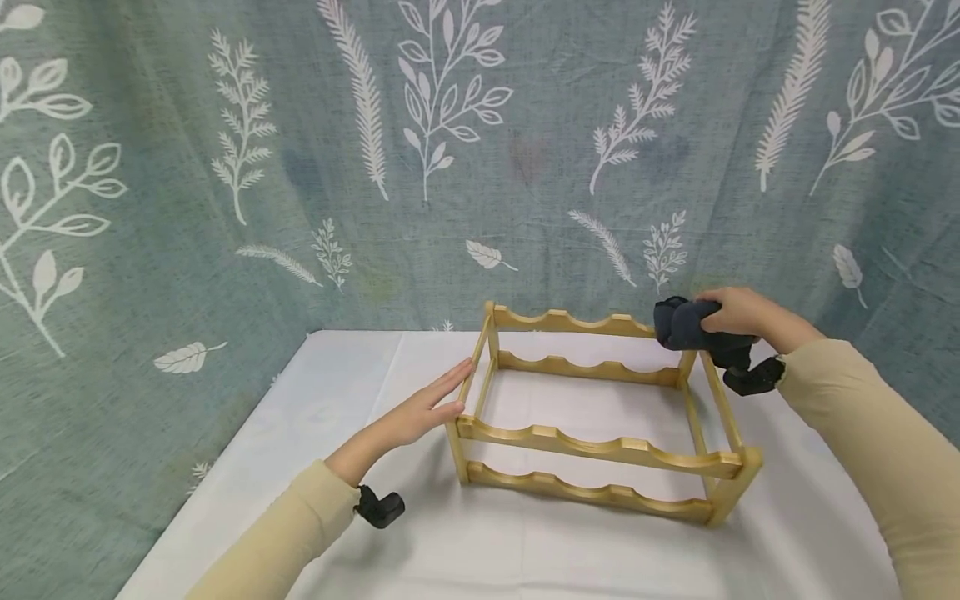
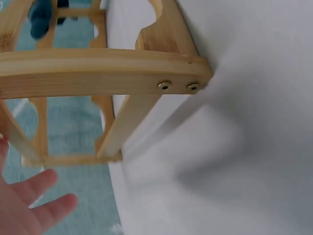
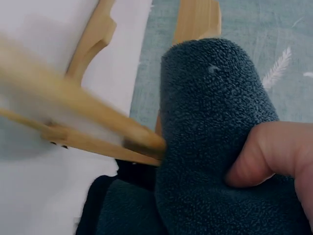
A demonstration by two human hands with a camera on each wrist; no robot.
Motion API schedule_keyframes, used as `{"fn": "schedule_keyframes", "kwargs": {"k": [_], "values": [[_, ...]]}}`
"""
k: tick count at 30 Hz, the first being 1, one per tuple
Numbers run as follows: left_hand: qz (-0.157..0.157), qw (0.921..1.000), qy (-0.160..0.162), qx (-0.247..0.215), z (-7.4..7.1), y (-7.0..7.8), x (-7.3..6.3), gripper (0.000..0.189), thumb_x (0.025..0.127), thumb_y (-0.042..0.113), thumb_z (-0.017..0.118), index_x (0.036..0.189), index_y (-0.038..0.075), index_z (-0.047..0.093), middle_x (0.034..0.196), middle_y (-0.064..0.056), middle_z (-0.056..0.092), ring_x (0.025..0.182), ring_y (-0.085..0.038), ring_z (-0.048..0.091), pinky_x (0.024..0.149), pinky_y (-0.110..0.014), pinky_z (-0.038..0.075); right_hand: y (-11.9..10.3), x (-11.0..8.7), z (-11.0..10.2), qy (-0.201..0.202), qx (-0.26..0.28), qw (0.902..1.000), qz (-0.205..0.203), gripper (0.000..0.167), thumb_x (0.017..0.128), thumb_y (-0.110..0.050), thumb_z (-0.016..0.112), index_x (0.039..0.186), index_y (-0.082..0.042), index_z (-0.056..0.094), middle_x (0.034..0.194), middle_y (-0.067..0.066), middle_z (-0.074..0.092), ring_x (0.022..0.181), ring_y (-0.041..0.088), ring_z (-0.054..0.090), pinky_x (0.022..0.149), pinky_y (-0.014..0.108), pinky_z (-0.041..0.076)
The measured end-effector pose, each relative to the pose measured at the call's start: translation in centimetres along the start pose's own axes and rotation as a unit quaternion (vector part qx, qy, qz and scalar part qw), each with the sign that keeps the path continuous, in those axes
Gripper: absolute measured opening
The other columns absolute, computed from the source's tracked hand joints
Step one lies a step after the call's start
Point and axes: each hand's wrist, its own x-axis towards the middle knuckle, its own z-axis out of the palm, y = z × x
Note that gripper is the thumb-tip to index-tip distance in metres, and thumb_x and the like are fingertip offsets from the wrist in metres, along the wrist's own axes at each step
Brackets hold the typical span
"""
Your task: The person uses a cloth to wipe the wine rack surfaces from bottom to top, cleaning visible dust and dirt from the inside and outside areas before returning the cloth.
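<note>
A two-tier wooden rack (image 1: 585,442) with scalloped rails stands on the white-covered table. My right hand (image 1: 738,315) grips a dark blue terry cloth (image 1: 686,323) over the rack's far right corner. In the right wrist view the thumb presses into the bunched cloth (image 3: 205,98), which covers the end of a rail; the other fingers are hidden. On the opposite side, my left hand (image 1: 420,414) rests with straight fingers along the rack's left top bar. The left wrist view shows two fingers of that hand (image 2: 34,200) spread beside the wooden frame (image 2: 98,73).
A white cloth (image 1: 375,550) covers the table. Behind and to the left hangs a blue-green curtain (image 1: 540,208) with white leaf prints, close behind the rack. Black camera straps are on both wrists, the left one (image 1: 380,507) just above the tabletop.
</note>
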Motion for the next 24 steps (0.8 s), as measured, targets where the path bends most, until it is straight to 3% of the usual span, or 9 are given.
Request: {"fn": "schedule_keyframes", "kwargs": {"k": [2,9,12,16,18,21,24], "values": [[-0.010,0.9998,0.014,0.001,-0.5,-0.5,0.1,0.059,0.098,0.032,0.041,0.148,0.017,0.014,0.154,-0.004,0.011,0.140,-0.028,0.011,0.108,-0.056,0.016,0.2,-0.5,0.0,-0.003,-0.001,1.0000,-0.007,0.060,0.086,-0.021,0.053,0.136,0.007,0.033,0.129,0.043,0.030,0.104,0.056,0.045,0.055,0.043,0.049],[-0.061,0.9956,0.071,-0.009,-2.4,-2.0,0.9,0.053,0.097,0.037,0.041,0.145,0.018,0.029,0.145,-0.007,0.036,0.131,-0.033,0.034,0.102,-0.057,0.028,0.9,-2.7,0.4,-0.020,0.021,0.9991,-0.031,0.063,0.086,-0.022,0.053,0.134,0.012,0.032,0.130,0.045,0.028,0.113,0.061,0.031,0.079,0.059,0.041],[-0.098,0.9886,0.114,-0.012,-2.9,-2.3,1.6,0.051,0.096,0.041,0.042,0.139,0.013,0.042,0.135,-0.010,0.049,0.124,-0.032,0.044,0.100,-0.052,0.034,0.9,-3.8,0.7,-0.029,0.022,0.9989,-0.031,0.065,0.085,-0.024,0.054,0.134,0.012,0.033,0.129,0.046,0.028,0.113,0.062,0.032,0.073,0.055,0.045],[-0.161,0.9697,0.183,-0.013,-3.6,-2.5,2.9,0.052,0.092,0.048,0.048,0.119,0.007,0.062,0.117,-0.012,0.062,0.103,-0.029,0.060,0.088,-0.044,0.046,0.7,-5.0,1.1,-0.037,0.030,0.9983,-0.032,0.065,0.083,-0.024,0.055,0.134,0.011,0.034,0.129,0.045,0.028,0.112,0.061,0.033,0.065,0.048,0.048],[-0.193,0.9576,0.213,-0.022,-4.0,-2.7,3.5,0.051,0.089,0.051,0.051,0.106,0.005,0.068,0.107,-0.013,0.066,0.086,-0.024,0.064,0.078,-0.040,0.050,0.6,-5.5,1.4,-0.041,0.040,0.9977,-0.036,0.065,0.082,-0.023,0.055,0.134,0.010,0.034,0.130,0.044,0.029,0.113,0.060,0.033,0.070,0.049,0.047],[-0.231,0.9410,0.245,-0.028,-4.5,-3.0,4.3,0.049,0.085,0.052,0.055,0.096,0.007,0.071,0.097,-0.011,0.068,0.066,-0.015,0.062,0.066,-0.035,0.051,0.4,-6.2,1.9,-0.045,0.054,0.9968,-0.040,0.065,0.082,-0.022,0.056,0.135,0.008,0.035,0.132,0.042,0.029,0.115,0.058,0.033,0.079,0.054,0.043],[-0.251,0.9321,0.260,-0.028,-4.8,-3.3,4.9,0.051,0.084,0.054,0.055,0.095,0.008,0.071,0.095,-0.011,0.069,0.060,-0.009,0.060,0.061,-0.031,0.051,0.1,-7.0,2.5,-0.039,0.062,0.9958,-0.055,0.063,0.081,-0.022,0.057,0.134,0.008,0.038,0.132,0.040,0.032,0.115,0.057,0.035,0.081,0.056,0.042]]}}
